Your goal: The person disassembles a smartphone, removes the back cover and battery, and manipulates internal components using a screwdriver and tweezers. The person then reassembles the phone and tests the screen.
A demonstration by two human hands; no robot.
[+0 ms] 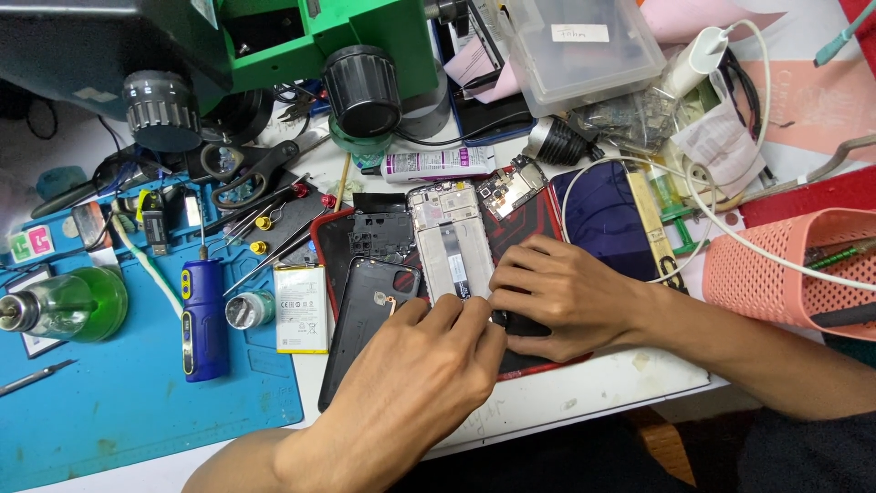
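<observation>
Two hands meet over the lower end of an opened phone frame (452,246) lying on a red mat (547,215) on the table (584,393). The left hand (411,383) pinches its fingertips together on something small at the frame's bottom edge; what it grips is hidden. The right hand (557,297) lies flat, pressing the frame down. The black back cover (365,315) and a white battery (301,309) lie just beside it. This looks like work on the bottom connector area; the next move calls for a fine, steady touch.
</observation>
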